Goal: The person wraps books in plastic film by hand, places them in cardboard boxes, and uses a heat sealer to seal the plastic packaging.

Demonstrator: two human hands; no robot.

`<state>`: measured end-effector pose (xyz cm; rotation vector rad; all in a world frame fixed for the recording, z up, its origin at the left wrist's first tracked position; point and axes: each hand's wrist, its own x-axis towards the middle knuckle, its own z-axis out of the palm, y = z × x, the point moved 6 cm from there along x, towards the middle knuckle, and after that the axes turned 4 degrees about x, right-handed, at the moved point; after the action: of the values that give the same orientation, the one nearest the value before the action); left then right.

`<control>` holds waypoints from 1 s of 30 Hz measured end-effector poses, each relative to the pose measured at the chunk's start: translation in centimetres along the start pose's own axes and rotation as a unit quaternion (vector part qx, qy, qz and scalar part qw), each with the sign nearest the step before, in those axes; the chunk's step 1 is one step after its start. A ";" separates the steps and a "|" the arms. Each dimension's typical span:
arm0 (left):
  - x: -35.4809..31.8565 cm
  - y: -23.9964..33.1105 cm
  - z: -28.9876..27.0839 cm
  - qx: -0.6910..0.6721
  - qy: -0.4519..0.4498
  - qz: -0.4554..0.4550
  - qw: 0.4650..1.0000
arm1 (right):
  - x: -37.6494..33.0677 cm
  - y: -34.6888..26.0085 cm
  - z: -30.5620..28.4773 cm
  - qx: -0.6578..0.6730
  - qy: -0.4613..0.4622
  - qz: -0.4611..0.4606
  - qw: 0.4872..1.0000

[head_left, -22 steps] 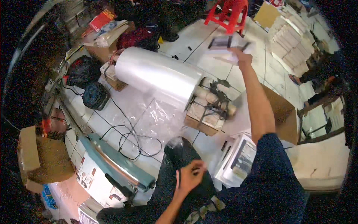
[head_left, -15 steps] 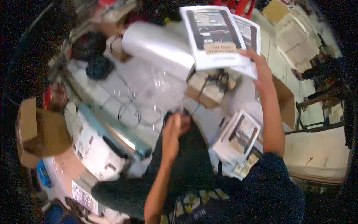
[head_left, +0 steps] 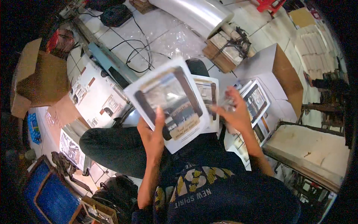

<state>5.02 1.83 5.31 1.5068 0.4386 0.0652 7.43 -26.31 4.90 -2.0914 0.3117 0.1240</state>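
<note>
While the left hand (head_left: 151, 137) grips a white photo-covered book (head_left: 173, 106) at the centre of the frame, thumb across its front, a second book (head_left: 208, 93) peeks out behind! Just right of it, the right hand (head_left: 235, 114) has fingers parted, slightly blurred; touching, I can't tell. Clear plastic roll (head_left: 195, 14) up top!

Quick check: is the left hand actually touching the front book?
Touching. The head view shows the left hand at the lower-left edge of the front book, its thumb lying over the cover.
</note>
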 end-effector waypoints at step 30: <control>-0.1 -4.7 5.9 0.018 -0.086 0.008 0.996 | -0.9 0.4 4.2 0.234 0.055 0.068 0.968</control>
<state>5.72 -4.19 0.81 1.5377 0.2918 -0.0600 6.61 -22.74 2.59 -1.6098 0.5000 0.0108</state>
